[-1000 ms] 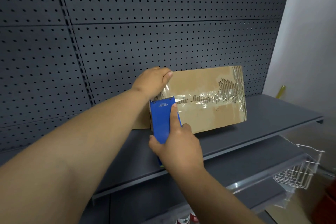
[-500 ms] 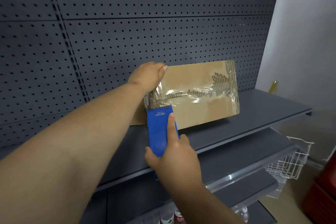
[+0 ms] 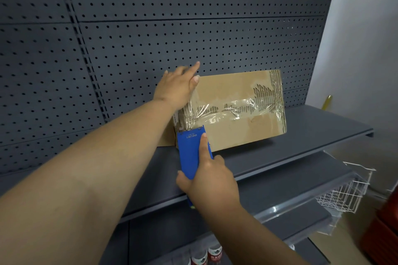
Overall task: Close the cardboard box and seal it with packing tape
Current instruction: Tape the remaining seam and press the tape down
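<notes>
Your right hand (image 3: 210,180) grips the blue tape dispenser (image 3: 192,153) at the cardboard box (image 3: 234,109), mid-frame on the shelf (image 3: 301,135). Your left hand (image 3: 177,86) rests open-fingered on its corner; without firm bracing, the tape (image 3: 215,112) may wrinkle.

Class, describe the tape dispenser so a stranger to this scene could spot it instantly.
Find the dark grey metal shelf below the pegboard wall. A brown cardboard box stands there; at its lower left corner the right hand grips the flat blue plastic tape dispenser, the only blue thing.

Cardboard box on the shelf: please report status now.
Left hand open, flat on box corner. Right hand grips blue tape dispenser at box front. Tape crumpled. Nothing blocking.
</notes>
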Demonstrator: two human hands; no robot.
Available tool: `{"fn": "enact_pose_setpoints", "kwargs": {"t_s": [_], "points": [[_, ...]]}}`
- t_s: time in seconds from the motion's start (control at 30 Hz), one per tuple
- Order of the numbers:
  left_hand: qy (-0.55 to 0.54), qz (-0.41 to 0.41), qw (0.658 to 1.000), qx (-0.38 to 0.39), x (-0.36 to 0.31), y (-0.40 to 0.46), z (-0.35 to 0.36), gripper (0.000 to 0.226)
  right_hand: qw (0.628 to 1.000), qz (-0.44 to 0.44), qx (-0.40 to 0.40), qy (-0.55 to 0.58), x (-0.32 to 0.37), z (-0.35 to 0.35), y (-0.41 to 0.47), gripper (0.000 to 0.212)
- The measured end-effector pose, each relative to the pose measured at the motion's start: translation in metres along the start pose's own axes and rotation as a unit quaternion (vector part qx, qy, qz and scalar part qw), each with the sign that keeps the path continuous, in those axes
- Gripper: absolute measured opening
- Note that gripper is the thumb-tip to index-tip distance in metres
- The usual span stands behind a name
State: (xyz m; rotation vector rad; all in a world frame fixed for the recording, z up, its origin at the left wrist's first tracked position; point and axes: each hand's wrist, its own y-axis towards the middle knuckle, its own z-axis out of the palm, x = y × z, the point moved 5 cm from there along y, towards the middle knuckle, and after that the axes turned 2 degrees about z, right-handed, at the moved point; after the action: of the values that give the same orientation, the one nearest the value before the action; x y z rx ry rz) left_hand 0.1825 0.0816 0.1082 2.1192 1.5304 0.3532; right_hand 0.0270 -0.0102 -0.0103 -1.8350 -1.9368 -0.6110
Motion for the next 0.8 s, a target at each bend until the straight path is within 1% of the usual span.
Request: {"fn": "enact_pose_setpoints", "kwargs": {"t_s": [0.1, 0.17, 0.23, 0.3, 0.4, 0.47, 0.53, 0.6, 0.67, 0.73, 0.8], "points": [[0.003, 0.043, 0.999, 0.017, 0.001, -0.007, -0.003, 0.051, 1.0, -0.003, 0.004, -0.013, -0.001, -0.003, -0.001, 0.09], [0.027, 0.103, 0.993, 0.046, 0.004, -0.012, -0.006, 0.053, 0.999, -0.005, 0.012, -0.029, -0.003, -0.003, -0.001, 0.089], [0.082, 0.171, 0.978, 0.086, 0.003, -0.02, -0.009, 0.055, 0.999, -0.007, 0.021, -0.041, -0.004, -0.003, -0.001, 0.089], [0.118, 0.207, 0.961, 0.141, 0.002, -0.024, -0.011, 0.06, 0.998, -0.009, 0.027, -0.048, -0.006, -0.003, 0.0, 0.089], [0.179, 0.231, 0.932, 0.214, 0.002, -0.02, -0.013, 0.082, 0.998, -0.015, 0.027, -0.053, -0.006, -0.006, 0.0, 0.089], [0.224, 0.247, 0.914, 0.232, 0.002, -0.015, -0.015, 0.096, 0.998, -0.017, 0.025, -0.057, -0.004, -0.009, 0.002, 0.089], [0.266, 0.249, 0.902, 0.233, 0.003, -0.012, -0.016, 0.103, 0.998, -0.022, 0.023, -0.061, -0.003, -0.013, 0.003, 0.089], [0.284, 0.238, 0.901, 0.227, 0.003, -0.009, -0.016, 0.103, 0.998, -0.027, 0.022, -0.059, -0.002, -0.017, 0.004, 0.09], [0.269, 0.224, 0.911, 0.219, 0.003, -0.006, -0.015, 0.096, 0.998, -0.031, 0.024, -0.054, -0.002, -0.023, 0.005, 0.09], [0.222, 0.212, 0.926, 0.221, 0.001, -0.004, -0.013, 0.088, 0.998, -0.033, 0.027, -0.047, -0.003, -0.029, 0.005, 0.091], [0.153, 0.189, 0.946, 0.215, -0.001, -0.001, -0.012, 0.081, 0.998, -0.034, 0.027, -0.043, -0.003, -0.037, 0.007, 0.092]]}}
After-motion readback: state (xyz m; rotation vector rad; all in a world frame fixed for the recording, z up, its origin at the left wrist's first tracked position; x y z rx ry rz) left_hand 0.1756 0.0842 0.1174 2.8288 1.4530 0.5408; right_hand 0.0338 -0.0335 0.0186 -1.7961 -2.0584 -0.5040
